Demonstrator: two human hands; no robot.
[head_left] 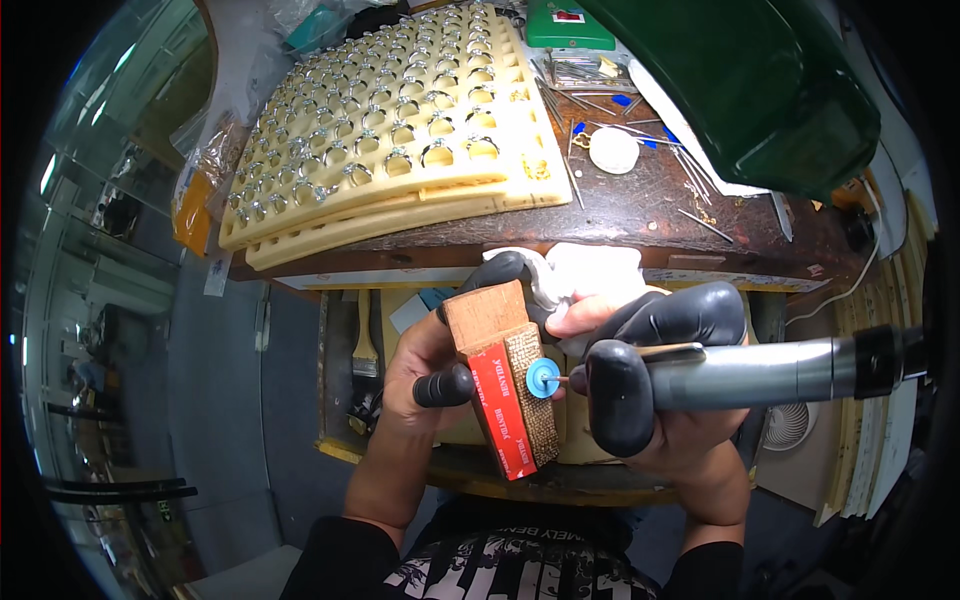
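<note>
1. Taken from the block as the dial's centre, a plastic bag with an orange patch hangs at 10 o'clock.
2. A pale yellow tray, lined with rows of silvery, stone-set rings, fills 11 o'clock on the dark wooden tabletop.
3. At 9 o'clock, the left hand, with black covers on its thumb and forefinger, has its fingers clamped on the block.
4. The block, held above an open drawer, tilts toward 11 o'clock: bare reddish-brown wood at its upper end, glossy red wrapping with repeated pale lettering, and a coarse, woven-looking golden-brown strip along its 3 o'clock side.
5. A small blue disc overlaps that strip at 3 o'clock; whether the two touch cannot be told.
6. Beyond it, the right hand, also in black finger covers, has its fingers wrapped around a silver handpiece carrying the disc.
7. A round white piece lies among thin metal rods at 1 o'clock, near a dark green lampshade.
</note>
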